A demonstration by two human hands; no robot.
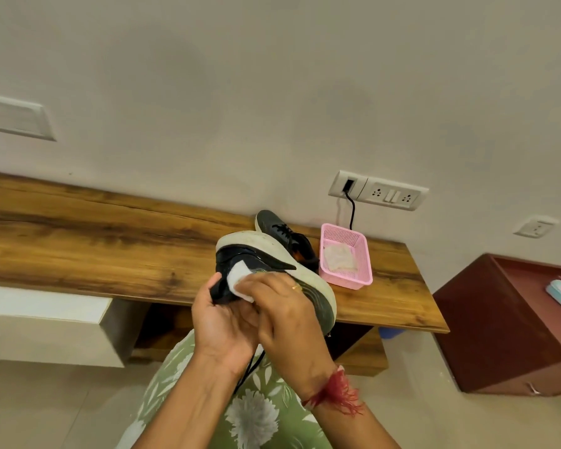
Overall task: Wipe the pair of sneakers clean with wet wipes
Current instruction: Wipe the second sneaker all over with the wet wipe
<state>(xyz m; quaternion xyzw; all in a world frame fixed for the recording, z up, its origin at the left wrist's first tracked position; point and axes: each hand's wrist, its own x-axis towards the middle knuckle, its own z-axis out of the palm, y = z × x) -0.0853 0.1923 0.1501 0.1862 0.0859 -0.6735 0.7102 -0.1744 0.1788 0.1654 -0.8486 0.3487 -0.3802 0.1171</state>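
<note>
A black sneaker with a white sole (292, 260) is held up on its side in front of me, sole turned up and to the right. My left hand (221, 322) grips it from below at the heel end. My right hand (289, 309) pinches a white wet wipe (240, 278) against the sneaker's black upper. The other black sneaker (280, 230) stands upright on the wooden shelf (110, 244) behind, partly hidden by the held one.
A pink plastic basket (345, 256) holding a crumpled white packet stands on the shelf at the right. A wall socket with a black cable (350, 205) is above it. A red-brown cabinet (512, 322) stands on the floor at the right.
</note>
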